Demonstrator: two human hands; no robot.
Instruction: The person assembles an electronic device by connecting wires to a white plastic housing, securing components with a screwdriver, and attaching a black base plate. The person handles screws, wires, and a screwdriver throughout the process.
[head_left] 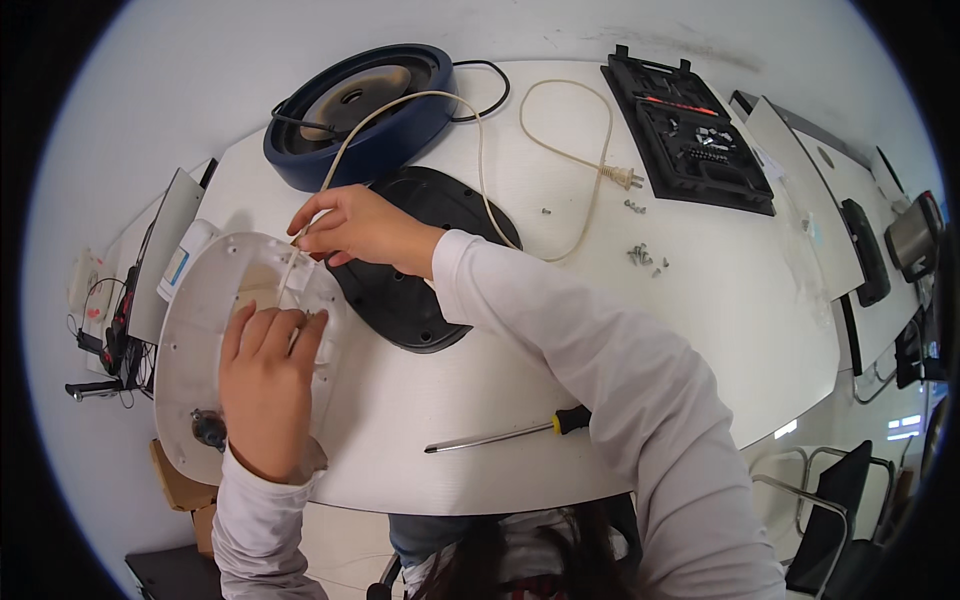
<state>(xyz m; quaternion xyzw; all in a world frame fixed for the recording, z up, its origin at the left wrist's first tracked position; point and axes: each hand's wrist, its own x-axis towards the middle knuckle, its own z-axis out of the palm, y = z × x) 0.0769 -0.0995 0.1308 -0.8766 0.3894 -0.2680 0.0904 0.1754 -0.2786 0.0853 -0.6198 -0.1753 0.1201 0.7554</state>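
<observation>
A white plastic housing (pixel 185 370), its hollow inside facing up, lies at the left of the table. A cream power cord (pixel 482 160) loops across the table and runs to the housing's far rim. There my right hand (pixel 365 232) pinches the cord, thumb and fingers closed. My left hand (pixel 265 385) reaches inside the housing with fingers curled together; a small piece at its fingertips is too hidden to name. A short length of cord shows between both hands. Beneath my right wrist lies a black oval cover (pixel 400 305).
A round dark blue base (pixel 400 140) with a black cable sits at the back. An open black tool case (pixel 705 150) is back right. Loose screws (pixel 640 255) lie near the cord's plug (pixel 622 177). A screwdriver (pixel 500 437) rests near the front edge beside my right sleeve.
</observation>
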